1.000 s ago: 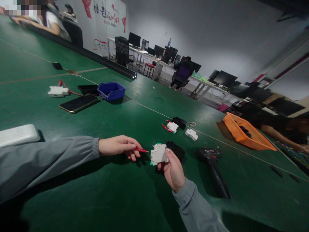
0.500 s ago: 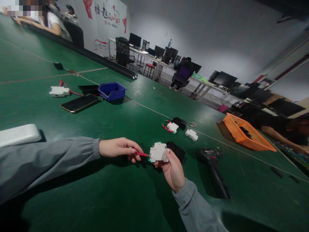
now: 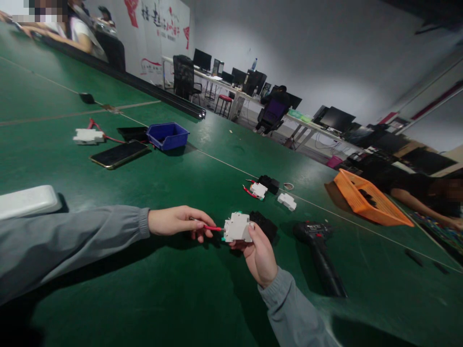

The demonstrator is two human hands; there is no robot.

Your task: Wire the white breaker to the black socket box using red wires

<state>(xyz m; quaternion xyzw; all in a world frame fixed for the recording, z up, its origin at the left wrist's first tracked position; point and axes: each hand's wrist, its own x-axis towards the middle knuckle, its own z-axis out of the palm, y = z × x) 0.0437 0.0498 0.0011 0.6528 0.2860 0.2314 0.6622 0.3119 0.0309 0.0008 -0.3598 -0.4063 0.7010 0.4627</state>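
My right hand (image 3: 259, 255) grips a white circuit breaker (image 3: 237, 227) with green bits at its left edge, thumb on its front face. Between the thumb and fingers of my left hand (image 3: 184, 223) is a red wire (image 3: 213, 228). The wire's right end meets the breaker's left side; whether it sits inside the terminal is too small to tell. Just behind my right hand lies a black block-shaped thing (image 3: 265, 227), partly hidden. Farther back rest another white breaker with red wires (image 3: 258, 190), a plain white one (image 3: 287, 201) and a black block (image 3: 268, 183).
A black cordless drill (image 3: 321, 255) lies to the right, with an orange basket (image 3: 372, 198) beyond it. At left are a phone (image 3: 121, 154), a blue bin (image 3: 168, 136), a wired white breaker (image 3: 88, 136) and a white case (image 3: 31, 200). Other people sit at the table's far edges.
My left hand has shifted very slightly right with the red wire, whose end sits a little higher against the breaker. My right hand and the breaker hold nearly still.
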